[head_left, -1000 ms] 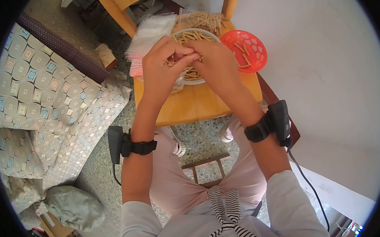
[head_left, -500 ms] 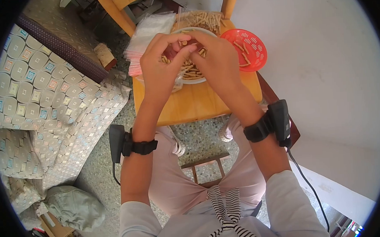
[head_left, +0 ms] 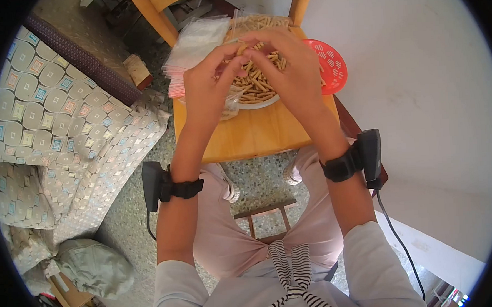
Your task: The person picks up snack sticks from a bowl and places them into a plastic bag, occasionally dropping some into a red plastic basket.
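On the wooden chair seat (head_left: 256, 133) a white bowl (head_left: 260, 105) holds many short tan sticks (head_left: 258, 85). My left hand (head_left: 209, 80) and my right hand (head_left: 294, 67) meet over the bowl, fingers bent and tips close together. Between the fingertips is a short tan stick (head_left: 241, 49), pinched by my left hand and touched by my right. A small clear bag (head_left: 230, 107) lies at the bowl's left edge, under my left hand. The red basket (head_left: 333, 65) with a few sticks stands right of my right hand.
A stack of clear plastic bags (head_left: 195, 42) lies at the seat's left. Behind the bowl is a clear bag of sticks (head_left: 258, 21). Patterned cloth (head_left: 66, 129) hangs at the left, a white wall (head_left: 420, 89) rises at the right, and a wooden stool (head_left: 267, 209) stands below.
My right hand has moved right and spread wider, so more sticks in the bowl show and the red basket is more covered. My left hand has shifted slightly.
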{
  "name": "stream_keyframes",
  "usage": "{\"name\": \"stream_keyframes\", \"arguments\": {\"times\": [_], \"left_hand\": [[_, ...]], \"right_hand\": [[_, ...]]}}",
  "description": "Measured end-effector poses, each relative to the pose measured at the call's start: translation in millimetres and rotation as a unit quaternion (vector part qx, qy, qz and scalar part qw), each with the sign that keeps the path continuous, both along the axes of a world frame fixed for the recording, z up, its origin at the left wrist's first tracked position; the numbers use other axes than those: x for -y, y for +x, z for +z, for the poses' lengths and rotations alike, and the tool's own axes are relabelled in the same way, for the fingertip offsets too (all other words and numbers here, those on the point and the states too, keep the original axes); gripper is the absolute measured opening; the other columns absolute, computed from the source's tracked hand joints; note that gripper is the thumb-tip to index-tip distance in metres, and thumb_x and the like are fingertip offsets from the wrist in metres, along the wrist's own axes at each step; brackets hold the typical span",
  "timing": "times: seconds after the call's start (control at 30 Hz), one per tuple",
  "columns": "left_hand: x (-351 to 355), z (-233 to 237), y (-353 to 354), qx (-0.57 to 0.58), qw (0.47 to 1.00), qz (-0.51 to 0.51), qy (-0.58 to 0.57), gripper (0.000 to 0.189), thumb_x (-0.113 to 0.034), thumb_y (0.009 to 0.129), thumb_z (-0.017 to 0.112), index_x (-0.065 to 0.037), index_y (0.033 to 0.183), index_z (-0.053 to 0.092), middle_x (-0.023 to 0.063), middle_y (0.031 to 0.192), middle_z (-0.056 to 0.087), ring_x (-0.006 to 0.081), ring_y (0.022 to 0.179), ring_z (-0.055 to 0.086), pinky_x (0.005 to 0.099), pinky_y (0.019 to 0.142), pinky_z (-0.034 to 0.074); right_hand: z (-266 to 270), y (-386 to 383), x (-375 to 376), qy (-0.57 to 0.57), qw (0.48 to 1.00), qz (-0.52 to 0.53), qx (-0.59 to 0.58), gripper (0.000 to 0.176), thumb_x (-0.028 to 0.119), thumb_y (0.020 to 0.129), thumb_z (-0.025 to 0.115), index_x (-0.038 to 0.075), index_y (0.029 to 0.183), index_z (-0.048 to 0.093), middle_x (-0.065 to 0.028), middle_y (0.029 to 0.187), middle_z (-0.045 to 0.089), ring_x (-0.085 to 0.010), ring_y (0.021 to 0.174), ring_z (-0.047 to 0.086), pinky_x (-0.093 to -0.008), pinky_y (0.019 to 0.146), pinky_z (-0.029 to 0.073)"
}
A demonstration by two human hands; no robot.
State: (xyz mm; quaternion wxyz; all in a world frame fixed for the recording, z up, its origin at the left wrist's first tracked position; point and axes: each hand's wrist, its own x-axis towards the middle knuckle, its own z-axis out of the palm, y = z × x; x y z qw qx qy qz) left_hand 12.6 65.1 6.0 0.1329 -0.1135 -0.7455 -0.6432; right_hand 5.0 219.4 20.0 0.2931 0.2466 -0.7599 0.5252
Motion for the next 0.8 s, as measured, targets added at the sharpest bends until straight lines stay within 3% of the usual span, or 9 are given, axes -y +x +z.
{"name": "stream_keyframes", "arguments": {"times": [0.07, 0.27, 0.37, 0.5, 0.6, 0.67, 0.7, 0.77, 0.8], "left_hand": [[-1, -4, 1, -0.032, 0.996, 0.010, -0.081, 0.018, -0.011, 0.094, 0.066, 0.000, 0.109, 0.068, 0.0087, 0.089, 0.074, 0.0133, 0.077, 0.073, 0.0248, 0.068, 0.053], [-2, -5, 1, -0.065, 0.986, 0.047, -0.144, 0.016, -0.011, 0.093, 0.067, -0.001, 0.105, 0.070, 0.0081, 0.081, 0.073, 0.0113, 0.073, 0.072, 0.0252, 0.068, 0.053], [1, -4, -4, -0.035, 0.996, 0.064, -0.044, 0.018, -0.013, 0.091, 0.070, -0.003, 0.105, 0.071, 0.0061, 0.080, 0.073, 0.0084, 0.070, 0.069, 0.0239, 0.066, 0.052], [16, 9, 1, -0.075, 0.995, 0.067, -0.018, 0.016, -0.005, 0.090, 0.070, 0.001, 0.105, 0.070, 0.0041, 0.091, 0.072, 0.0099, 0.076, 0.065, 0.0230, 0.069, 0.051], [22, 13, 2, -0.047, 0.996, 0.055, -0.051, 0.015, -0.007, 0.090, 0.070, 0.000, 0.103, 0.071, 0.0042, 0.095, 0.072, 0.0078, 0.080, 0.064, 0.0214, 0.072, 0.050], [36, 21, -3, -0.052, 0.983, 0.031, -0.173, 0.013, -0.009, 0.090, 0.071, 0.000, 0.100, 0.071, 0.0059, 0.103, 0.073, 0.0110, 0.089, 0.065, 0.0248, 0.078, 0.050], [45, 21, -7, -0.052, 0.983, 0.030, -0.173, 0.013, -0.009, 0.090, 0.071, 0.000, 0.100, 0.071, 0.0059, 0.103, 0.073, 0.0110, 0.089, 0.065, 0.0248, 0.078, 0.050], [61, 17, -12, -0.135, 0.942, -0.025, -0.307, 0.014, -0.012, 0.088, 0.071, -0.001, 0.096, 0.071, 0.0077, 0.107, 0.073, 0.0176, 0.097, 0.066, 0.0310, 0.084, 0.050], [67, 15, -13, -0.136, 0.942, -0.026, -0.305, 0.014, -0.012, 0.088, 0.071, -0.001, 0.096, 0.071, 0.0077, 0.107, 0.073, 0.0176, 0.097, 0.066, 0.0310, 0.084, 0.050]], "right_hand": [[1, 2, 1, -0.010, 0.999, 0.052, 0.014, 0.023, 0.007, 0.084, 0.071, 0.009, 0.107, 0.071, -0.0066, 0.092, 0.067, -0.0211, 0.078, 0.067, -0.0321, 0.066, 0.052], [2, -1, -2, 0.034, 0.997, 0.076, 0.006, 0.019, 0.010, 0.086, 0.070, 0.007, 0.104, 0.069, -0.0072, 0.090, 0.067, -0.0236, 0.077, 0.067, -0.0336, 0.068, 0.051], [3, 2, 0, 0.019, 0.999, 0.035, 0.020, 0.017, 0.012, 0.086, 0.070, 0.006, 0.102, 0.067, -0.0083, 0.088, 0.067, -0.0250, 0.078, 0.066, -0.0343, 0.068, 0.051], [-4, -5, -3, 0.043, 0.999, -0.003, 0.007, 0.016, 0.016, 0.088, 0.069, 0.006, 0.099, 0.066, -0.0092, 0.088, 0.067, -0.0276, 0.079, 0.065, -0.0384, 0.069, 0.050], [-18, -12, -3, 0.114, 0.989, -0.032, -0.084, 0.015, 0.018, 0.089, 0.067, 0.006, 0.098, 0.065, -0.0098, 0.088, 0.067, -0.0304, 0.079, 0.065, -0.0432, 0.073, 0.049], [-27, -15, -3, 0.167, 0.985, -0.032, -0.041, 0.013, 0.019, 0.090, 0.064, 0.007, 0.095, 0.068, -0.0100, 0.087, 0.069, -0.0328, 0.080, 0.065, -0.0463, 0.076, 0.048], [-36, -16, -3, 0.168, 0.984, -0.033, -0.041, 0.013, 0.019, 0.090, 0.064, 0.007, 0.095, 0.068, -0.0100, 0.087, 0.069, -0.0328, 0.080, 0.065, -0.0463, 0.076, 0.048], [-54, -18, -5, 0.252, 0.965, -0.058, 0.041, 0.012, 0.018, 0.088, 0.064, 0.009, 0.092, 0.071, -0.0101, 0.087, 0.070, -0.0331, 0.085, 0.067, -0.0459, 0.078, 0.048], [-56, -19, -5, 0.253, 0.965, -0.060, 0.041, 0.012, 0.018, 0.088, 0.064, 0.009, 0.092, 0.071, -0.0101, 0.087, 0.070, -0.0331, 0.085, 0.067, -0.0459, 0.078, 0.048]]}}
